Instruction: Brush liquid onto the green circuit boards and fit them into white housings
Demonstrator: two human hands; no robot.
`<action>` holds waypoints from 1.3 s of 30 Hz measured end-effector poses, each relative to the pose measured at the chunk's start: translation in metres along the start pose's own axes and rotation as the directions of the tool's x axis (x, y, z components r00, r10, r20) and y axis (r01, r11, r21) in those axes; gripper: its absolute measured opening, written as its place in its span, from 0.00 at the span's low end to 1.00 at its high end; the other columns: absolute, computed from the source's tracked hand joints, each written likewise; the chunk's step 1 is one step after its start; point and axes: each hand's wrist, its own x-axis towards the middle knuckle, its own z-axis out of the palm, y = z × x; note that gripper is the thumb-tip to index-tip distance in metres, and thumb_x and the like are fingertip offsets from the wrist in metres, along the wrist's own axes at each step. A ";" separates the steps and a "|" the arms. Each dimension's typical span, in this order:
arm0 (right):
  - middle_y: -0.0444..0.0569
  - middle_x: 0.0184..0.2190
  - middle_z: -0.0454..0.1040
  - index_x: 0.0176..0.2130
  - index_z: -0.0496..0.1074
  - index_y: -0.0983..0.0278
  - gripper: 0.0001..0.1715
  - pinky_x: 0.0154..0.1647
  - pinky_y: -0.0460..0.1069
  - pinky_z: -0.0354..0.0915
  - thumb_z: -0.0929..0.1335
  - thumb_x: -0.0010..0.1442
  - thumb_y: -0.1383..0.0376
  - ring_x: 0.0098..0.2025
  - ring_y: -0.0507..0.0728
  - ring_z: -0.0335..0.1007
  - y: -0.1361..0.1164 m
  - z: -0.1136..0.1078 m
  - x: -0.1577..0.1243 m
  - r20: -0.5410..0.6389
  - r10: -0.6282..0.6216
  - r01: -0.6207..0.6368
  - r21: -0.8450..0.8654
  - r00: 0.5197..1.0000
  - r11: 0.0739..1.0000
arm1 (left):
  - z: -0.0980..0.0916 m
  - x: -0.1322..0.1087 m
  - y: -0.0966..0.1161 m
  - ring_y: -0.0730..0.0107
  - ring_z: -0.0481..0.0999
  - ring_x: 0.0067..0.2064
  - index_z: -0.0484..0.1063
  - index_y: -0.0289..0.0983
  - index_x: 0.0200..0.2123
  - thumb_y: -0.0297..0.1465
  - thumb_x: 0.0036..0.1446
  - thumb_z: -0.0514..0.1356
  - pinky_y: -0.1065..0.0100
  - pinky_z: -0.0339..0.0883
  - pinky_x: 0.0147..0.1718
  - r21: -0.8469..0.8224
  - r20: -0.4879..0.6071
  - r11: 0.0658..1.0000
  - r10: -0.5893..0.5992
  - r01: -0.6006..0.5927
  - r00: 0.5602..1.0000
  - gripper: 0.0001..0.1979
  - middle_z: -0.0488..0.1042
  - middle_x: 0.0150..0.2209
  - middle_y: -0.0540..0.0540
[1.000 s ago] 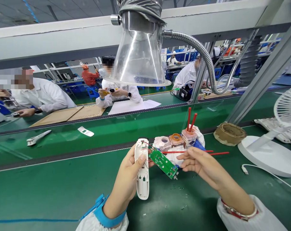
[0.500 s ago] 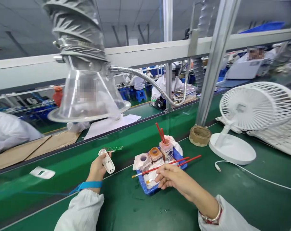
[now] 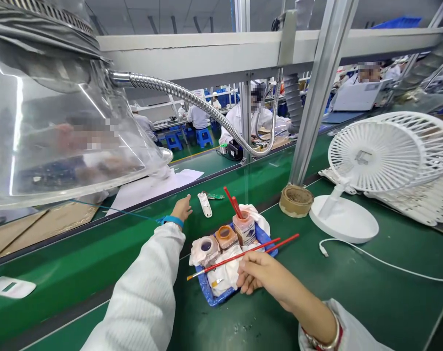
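My left hand [image 3: 182,208] reaches over the green conveyor belt, holding nothing, with fingers partly outstretched. Just right of it, a white plastic casing [image 3: 206,204] lies on the belt with a green circuit board [image 3: 215,196] beside its upper end. Above a blue tray [image 3: 210,295], my right hand [image 3: 256,273] is closed on a red-handled paintbrush [image 3: 285,243]. A second red paintbrush [image 3: 229,260] slants across the tray just beyond my fingers; whether they touch it too, I cannot tell. Bottles and white tissue [image 3: 225,273] fill the tray.
Red sticks [image 3: 229,197] stand in a bottle [image 3: 244,228]. A tape roll [image 3: 296,201], white fan [image 3: 344,219] and cable [image 3: 375,263] are at right. A clear fume hood [image 3: 60,146] hangs upper left. A white cover [image 3: 11,287] lies on the belt. Co-workers sit beyond.
My left hand has let go of the white casing and circuit board, which now rest on the belt farther right. The view has shifted; my right hand stays over the tray.
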 end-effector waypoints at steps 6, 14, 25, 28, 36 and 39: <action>0.45 0.23 0.71 0.52 0.60 0.66 0.21 0.20 0.46 0.62 0.54 0.63 0.61 0.19 0.53 0.68 -0.005 -0.012 0.002 -0.227 -0.038 -0.058 -0.401 0.973 0.914 | -0.052 -0.070 -0.003 0.75 0.65 0.23 0.69 0.34 0.24 0.41 0.57 0.55 0.71 0.59 0.25 0.286 0.068 0.915 0.276 -0.284 0.959 0.17 0.66 0.21 0.53; 0.61 0.31 0.74 0.36 0.73 0.69 0.12 0.36 0.54 0.63 0.62 0.56 0.75 0.37 0.66 0.72 -0.013 0.001 0.010 -0.277 -0.223 -0.154 -0.880 0.935 0.449 | -0.109 -0.212 -0.013 0.70 0.65 0.24 0.69 0.37 0.18 0.47 0.54 0.54 0.70 0.55 0.27 0.483 0.285 0.763 0.327 -0.430 0.901 0.22 0.68 0.18 0.50; 0.51 0.38 0.76 0.44 0.70 0.59 0.13 0.39 0.52 0.65 0.60 0.62 0.65 0.39 0.61 0.72 -0.030 0.025 -0.015 0.129 -0.694 0.441 -0.848 0.709 0.293 | -0.113 -0.314 -0.039 0.68 0.66 0.26 0.73 0.40 0.37 0.44 0.59 0.51 0.68 0.59 0.31 0.329 0.355 0.844 0.306 -0.425 0.883 0.16 0.68 0.20 0.50; 0.51 0.39 0.76 0.38 0.70 0.60 0.11 0.41 0.53 0.66 0.59 0.63 0.66 0.40 0.59 0.73 -0.022 0.041 -0.024 0.140 -0.834 0.609 -0.748 0.534 0.264 | -0.107 -0.327 -0.041 0.69 0.68 0.29 0.65 0.43 0.51 0.43 0.59 0.50 0.69 0.61 0.30 0.193 0.395 0.908 0.275 -0.372 0.877 0.20 0.72 0.27 0.49; 0.48 0.36 0.77 0.24 0.60 0.60 0.15 0.32 0.48 0.71 0.63 0.58 0.75 0.33 0.55 0.75 -0.014 0.068 -0.053 0.149 -0.961 0.850 -0.511 0.233 0.127 | -0.088 -0.334 -0.052 0.65 0.72 0.42 0.68 0.45 0.51 0.42 0.57 0.55 0.67 0.68 0.39 -0.001 0.258 0.932 0.351 -0.363 0.900 0.19 0.69 0.49 0.43; 0.49 0.36 0.77 0.33 0.67 0.58 0.15 0.36 0.51 0.72 0.64 0.55 0.79 0.36 0.57 0.75 -0.015 0.070 -0.064 0.195 -0.971 0.892 -0.450 0.139 0.037 | -0.080 -0.340 -0.048 0.63 0.71 0.45 0.72 0.45 0.47 0.41 0.55 0.57 0.68 0.68 0.41 -0.076 0.172 0.902 0.432 -0.425 0.885 0.17 0.70 0.47 0.44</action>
